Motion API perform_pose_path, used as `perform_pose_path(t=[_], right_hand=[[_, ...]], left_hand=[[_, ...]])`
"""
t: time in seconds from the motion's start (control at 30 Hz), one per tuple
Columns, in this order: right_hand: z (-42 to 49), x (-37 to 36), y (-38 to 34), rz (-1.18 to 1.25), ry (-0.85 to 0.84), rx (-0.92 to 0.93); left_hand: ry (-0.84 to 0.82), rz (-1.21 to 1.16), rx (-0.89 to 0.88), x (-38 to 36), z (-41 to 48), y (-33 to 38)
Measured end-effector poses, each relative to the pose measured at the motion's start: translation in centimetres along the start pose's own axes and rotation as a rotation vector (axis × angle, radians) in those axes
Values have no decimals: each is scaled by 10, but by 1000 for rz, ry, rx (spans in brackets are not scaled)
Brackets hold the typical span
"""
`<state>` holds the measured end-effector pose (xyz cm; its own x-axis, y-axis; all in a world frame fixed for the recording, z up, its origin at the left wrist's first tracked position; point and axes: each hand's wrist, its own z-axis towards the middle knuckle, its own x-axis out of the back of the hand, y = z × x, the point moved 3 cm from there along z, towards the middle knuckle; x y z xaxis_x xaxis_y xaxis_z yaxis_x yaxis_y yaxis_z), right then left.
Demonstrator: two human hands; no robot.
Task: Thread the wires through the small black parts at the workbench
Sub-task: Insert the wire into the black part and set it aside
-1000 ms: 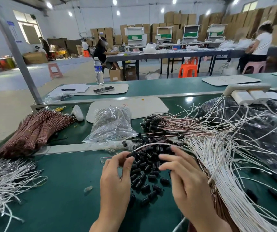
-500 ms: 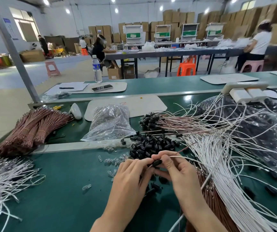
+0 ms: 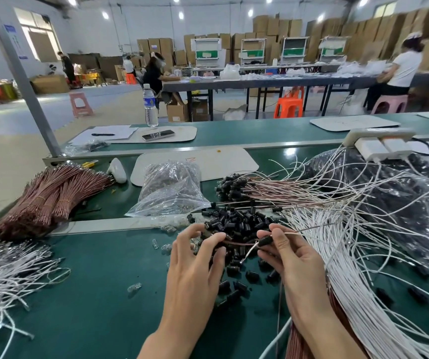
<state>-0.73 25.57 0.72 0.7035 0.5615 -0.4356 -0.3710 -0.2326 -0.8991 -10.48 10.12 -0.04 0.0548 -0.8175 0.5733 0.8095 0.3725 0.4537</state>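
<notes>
Over black parts — right hand pinches one, left hand pinches wire.

Wires crowd right; green mat open left.

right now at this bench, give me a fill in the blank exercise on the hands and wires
1. The right hand pinches a small black tubular part with a reddish and a ____ wire through it.
2. The banded bundle of reddish-brown wires lies ____ of the clear plastic bag.
3. The clear plastic water bottle stands ____, not on its side.
Missing words: white; left; upright.
</notes>
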Motion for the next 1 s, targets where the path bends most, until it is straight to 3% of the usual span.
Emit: perform_pose_path(t=[0.37,0.67,0.83,1.0], right_hand=[[4,4,2,243,19,-94],[-1,-7,10,273,-86,-241],[-1,-8,10,345,-89,-301],[-1,-5,9,377,-64,-307]], left_hand=[[-103,-51,0,-3,2,-4],[-134,-136,-33,-7,1,2],[-143,-170,3,-4,1,2],[-176,-147,-79,-1,1,10]])
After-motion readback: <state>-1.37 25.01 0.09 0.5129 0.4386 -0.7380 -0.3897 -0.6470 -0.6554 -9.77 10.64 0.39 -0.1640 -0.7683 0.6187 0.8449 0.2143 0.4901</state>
